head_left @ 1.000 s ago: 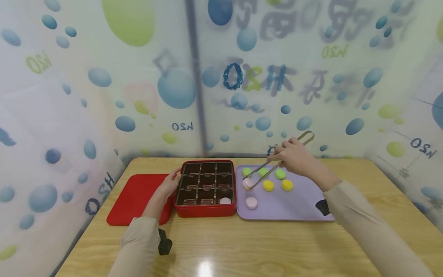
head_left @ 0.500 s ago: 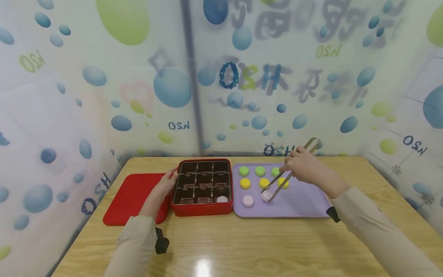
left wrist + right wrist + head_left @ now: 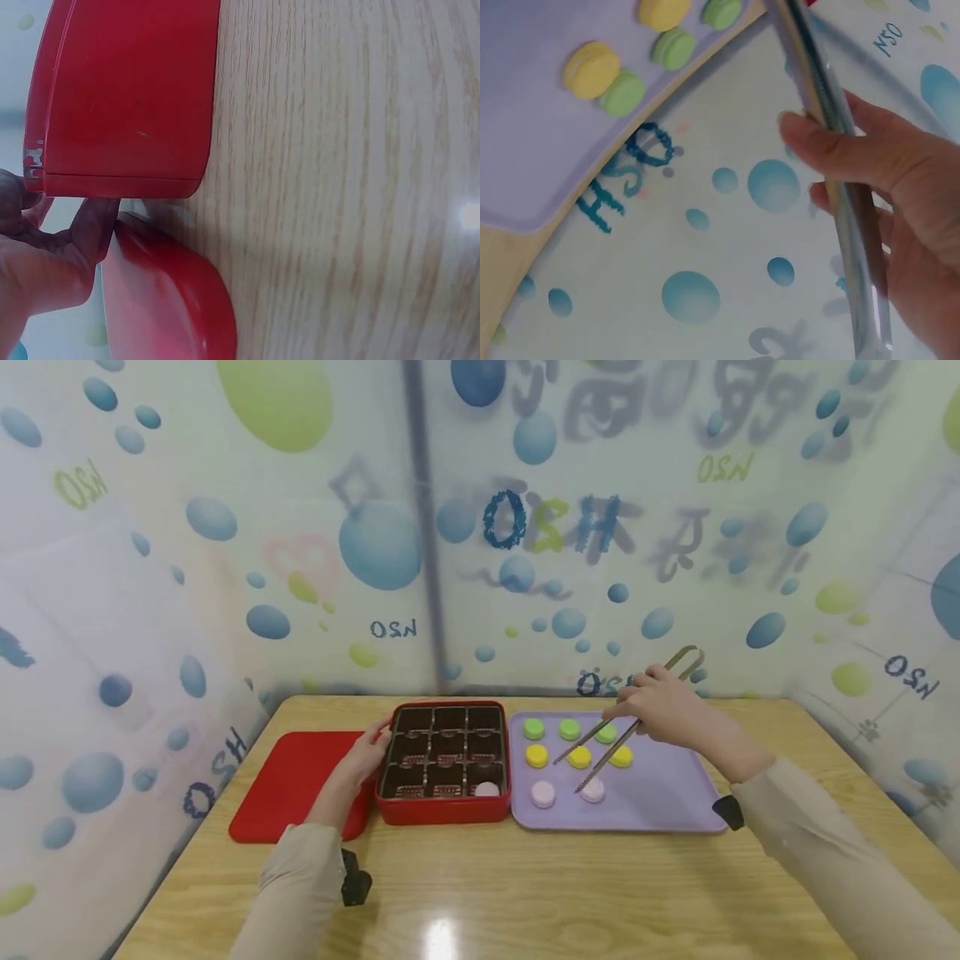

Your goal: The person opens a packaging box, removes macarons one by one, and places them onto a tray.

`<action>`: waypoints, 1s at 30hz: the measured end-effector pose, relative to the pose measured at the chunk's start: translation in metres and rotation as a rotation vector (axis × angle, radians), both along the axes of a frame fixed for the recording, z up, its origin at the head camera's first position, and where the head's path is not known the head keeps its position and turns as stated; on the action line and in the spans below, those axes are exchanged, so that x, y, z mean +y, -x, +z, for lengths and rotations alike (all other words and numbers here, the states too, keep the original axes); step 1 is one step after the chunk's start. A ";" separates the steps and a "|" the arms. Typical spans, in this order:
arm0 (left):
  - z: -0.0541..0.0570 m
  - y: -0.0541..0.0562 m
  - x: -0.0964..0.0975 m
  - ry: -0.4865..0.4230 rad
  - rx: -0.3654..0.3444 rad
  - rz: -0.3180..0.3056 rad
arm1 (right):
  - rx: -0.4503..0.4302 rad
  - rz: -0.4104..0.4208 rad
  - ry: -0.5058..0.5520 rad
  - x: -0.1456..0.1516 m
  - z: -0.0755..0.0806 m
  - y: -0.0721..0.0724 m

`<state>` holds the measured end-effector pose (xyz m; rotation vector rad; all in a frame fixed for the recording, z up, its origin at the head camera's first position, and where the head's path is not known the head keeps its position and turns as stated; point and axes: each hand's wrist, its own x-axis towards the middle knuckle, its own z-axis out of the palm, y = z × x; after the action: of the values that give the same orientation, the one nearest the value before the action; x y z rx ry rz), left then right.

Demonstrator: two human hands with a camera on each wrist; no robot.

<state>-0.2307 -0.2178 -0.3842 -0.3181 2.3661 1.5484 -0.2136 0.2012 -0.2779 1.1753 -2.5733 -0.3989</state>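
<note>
My right hand (image 3: 663, 706) grips metal tongs (image 3: 611, 756) over the lilac tray (image 3: 660, 802). The tong tips stand apart, with nothing pinched between them; one tip is right beside a pink macaron (image 3: 592, 791). Another pink macaron (image 3: 543, 794) lies to its left. Behind them are yellow macarons (image 3: 536, 756) and, farther back, green macarons (image 3: 534, 728). The fingers of my left hand (image 3: 363, 756) rest against the left side of a red box (image 3: 442, 812). Inside its dark divided insert, a pink macaron (image 3: 487, 789) sits in the front right compartment.
A red lid (image 3: 285, 789) lies flat on the wooden table (image 3: 480, 885), left of the box and partly behind my left forearm. The tray stands close along the box's right side. A patterned curtain (image 3: 300, 568) rises behind the table.
The tongs carried a pink macaron from over a yellow one toward the front right and let it go on the tray. Their tips have spread and shifted left. My left hand stays at the box.
</note>
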 end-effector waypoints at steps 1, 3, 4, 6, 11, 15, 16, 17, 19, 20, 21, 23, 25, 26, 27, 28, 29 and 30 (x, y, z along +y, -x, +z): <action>0.000 0.000 0.000 -0.002 -0.001 0.003 | -0.014 0.007 0.021 -0.004 0.002 0.001; 0.000 0.000 -0.001 -0.007 -0.005 0.008 | -0.021 0.027 0.060 -0.012 0.002 0.004; 0.000 0.000 -0.001 -0.008 -0.006 0.008 | -0.016 0.038 0.075 -0.017 0.002 0.005; -0.001 -0.001 -0.001 -0.017 -0.005 0.011 | 0.001 0.059 0.096 -0.028 0.003 0.007; -0.006 0.001 0.000 -0.029 0.006 0.013 | 0.052 0.126 0.118 -0.055 0.001 0.014; -0.006 0.001 0.002 -0.016 0.012 0.013 | 0.095 0.176 0.096 -0.075 -0.001 0.018; -0.005 0.001 0.002 -0.015 0.014 0.010 | 0.113 0.190 0.084 -0.080 -0.001 0.018; -0.005 0.000 0.003 -0.013 0.015 0.010 | 0.126 0.200 0.074 -0.084 -0.002 0.019; -0.003 0.001 0.003 -0.015 0.013 0.013 | 0.148 0.220 0.049 -0.093 -0.001 0.019; -0.003 0.001 0.003 -0.020 0.010 0.013 | 0.154 0.224 0.034 -0.097 -0.001 0.020; -0.003 0.001 0.003 -0.023 0.007 0.016 | 0.160 0.228 0.015 -0.102 -0.001 0.019; -0.003 0.002 0.000 -0.029 0.007 0.014 | 0.162 0.220 -0.046 -0.113 0.001 0.018; -0.005 0.002 -0.002 -0.030 0.005 0.013 | 0.156 0.202 -0.121 -0.125 0.002 0.016; -0.007 0.003 -0.003 -0.037 0.017 0.003 | 0.149 0.193 -0.159 -0.130 0.001 0.014; -0.008 0.003 -0.004 -0.037 0.022 0.000 | 0.145 0.187 -0.202 -0.135 0.001 0.013; -0.009 0.003 -0.004 -0.038 0.025 0.000 | 0.141 0.180 -0.247 -0.140 0.000 0.011; -0.010 0.003 -0.004 -0.036 0.029 -0.002 | 0.138 0.180 -0.278 -0.145 -0.001 0.010; -0.010 0.003 -0.003 -0.037 0.029 0.003 | 0.134 0.174 -0.313 -0.149 -0.002 0.009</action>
<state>-0.2337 -0.2211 -0.3945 -0.2927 2.3566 1.6062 -0.2222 0.0524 -0.2800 1.4093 -2.3281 -0.8318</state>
